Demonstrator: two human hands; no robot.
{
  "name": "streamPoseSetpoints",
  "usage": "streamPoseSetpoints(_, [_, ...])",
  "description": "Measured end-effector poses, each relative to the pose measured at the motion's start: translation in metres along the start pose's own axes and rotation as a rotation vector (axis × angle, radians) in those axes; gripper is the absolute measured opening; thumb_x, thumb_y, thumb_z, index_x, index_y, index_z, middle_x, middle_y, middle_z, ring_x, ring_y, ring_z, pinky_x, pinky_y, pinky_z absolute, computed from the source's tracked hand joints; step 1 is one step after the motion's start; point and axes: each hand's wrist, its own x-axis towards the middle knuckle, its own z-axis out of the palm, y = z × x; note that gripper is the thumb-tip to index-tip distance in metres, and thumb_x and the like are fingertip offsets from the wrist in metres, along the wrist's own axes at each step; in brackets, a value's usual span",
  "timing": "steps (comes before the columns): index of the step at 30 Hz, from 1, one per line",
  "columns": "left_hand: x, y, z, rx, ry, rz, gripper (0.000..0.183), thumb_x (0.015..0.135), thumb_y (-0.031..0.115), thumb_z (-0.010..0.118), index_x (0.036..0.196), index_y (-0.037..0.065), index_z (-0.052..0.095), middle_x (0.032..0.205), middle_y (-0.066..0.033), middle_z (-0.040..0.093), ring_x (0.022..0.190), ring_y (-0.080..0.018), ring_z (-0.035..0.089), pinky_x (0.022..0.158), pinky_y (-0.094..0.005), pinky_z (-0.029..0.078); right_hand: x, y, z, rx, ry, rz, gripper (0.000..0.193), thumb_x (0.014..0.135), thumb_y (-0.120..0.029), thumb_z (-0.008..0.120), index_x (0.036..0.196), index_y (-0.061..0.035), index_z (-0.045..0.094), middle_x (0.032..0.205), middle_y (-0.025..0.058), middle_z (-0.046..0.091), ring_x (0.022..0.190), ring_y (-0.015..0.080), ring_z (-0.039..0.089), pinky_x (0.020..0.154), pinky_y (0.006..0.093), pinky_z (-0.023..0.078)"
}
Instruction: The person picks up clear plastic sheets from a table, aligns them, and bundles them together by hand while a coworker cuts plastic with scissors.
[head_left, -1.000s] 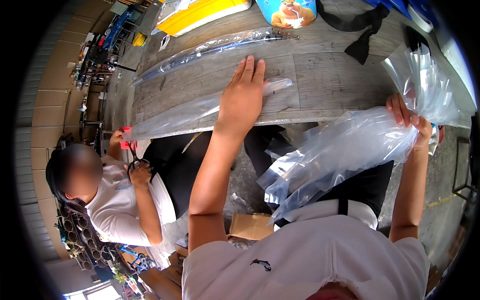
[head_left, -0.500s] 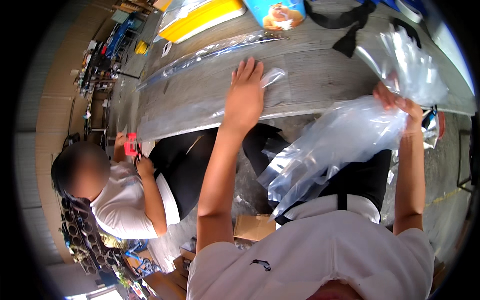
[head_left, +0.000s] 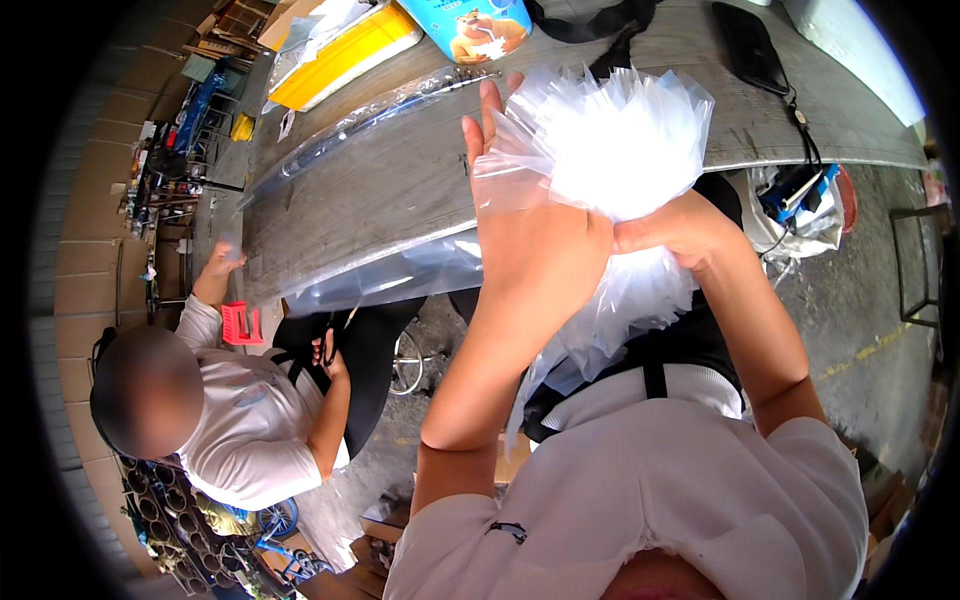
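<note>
A bunched bundle of clear plastic bags or sleeves (head_left: 640,140) fans out above the table edge, its crumpled tails (head_left: 640,295) hanging over my lap. My right hand (head_left: 690,232) is wrapped tightly round the bundle's middle. Against its left side lies my left hand (head_left: 545,245), fingers stretched upward and partly hidden behind the plastic. A long clear plastic sheet (head_left: 400,272) droops along the table's front edge, running behind my left forearm.
On the grey table (head_left: 400,160) are a long clear-wrapped rod (head_left: 350,130), a yellow box (head_left: 345,60), a blue tub (head_left: 470,25), black straps (head_left: 590,25) and a black phone-like case (head_left: 750,45). A co-worker (head_left: 260,410) sits at left with scissors (head_left: 328,345).
My left hand has left the tabletop and come right onto the bundle. My right hand has brought the bundle leftward, toward the middle. The long sheet now hangs over the table edge.
</note>
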Motion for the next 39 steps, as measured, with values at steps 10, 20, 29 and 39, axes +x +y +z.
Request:
streamPoseSetpoints(10, [-0.052, -0.010, 0.021, -0.780, -0.163, -0.232, 0.050, 0.091, 0.024, 0.050, 0.130, -0.004, 0.035, 0.122, -0.0249, 0.050, 0.108, -0.0357, 0.052, 0.094, -0.0383, 0.039, -0.009, 0.007, -0.008, 0.154, 0.027, -0.152, 0.040, 0.069, -0.008, 0.072, 0.105, 0.0037, 0.061, 0.097, 0.0117, 0.066, 0.084, 0.0201, 0.064, 0.079, 0.0310, 0.049])
streamPoseSetpoints(20, [-0.211, -0.134, -0.025, -0.422, -1.000, -0.730, 0.076, 0.079, 0.043, 0.066, 0.136, 0.002, 0.038, 0.139, -0.0189, 0.041, 0.131, -0.0309, 0.036, 0.106, -0.0412, 0.029, 0.006, -0.004, -0.109, 0.288, -0.040, -0.451, 0.031, 0.078, -0.017, 0.055, 0.052, -0.0111, 0.041, 0.060, 0.0010, 0.038, 0.063, 0.0119, 0.037, 0.078, 0.0283, 0.035])
streamPoseSetpoints(29, [-0.077, -0.239, -0.147, 0.843, 0.386, -0.261, 0.086, 0.059, 0.021, 0.083, 0.132, 0.006, 0.042, 0.144, -0.0159, 0.029, 0.134, -0.0371, 0.026, 0.106, -0.0503, 0.026, 0.010, 0.001, -0.105, 0.233, -0.048, -0.419, 0.032, 0.076, -0.021, 0.058, 0.054, -0.0161, 0.035, 0.061, -0.0020, 0.037, 0.066, 0.0077, 0.036, 0.080, 0.0261, 0.031])
streamPoseSetpoints(39, [-0.026, -0.259, -0.092, 0.667, 0.155, -0.002, 0.011, 0.085, 0.007, 0.055, 0.090, 0.000, 0.061, 0.109, -0.0117, 0.063, 0.111, -0.0282, 0.056, 0.102, -0.0441, 0.037, 0.010, -0.001, -0.099, 0.149, 0.006, -0.391, 0.026, 0.070, -0.021, 0.058, 0.053, -0.0126, 0.039, 0.054, -0.0020, 0.040, 0.062, 0.0094, 0.039, 0.080, 0.0276, 0.032])
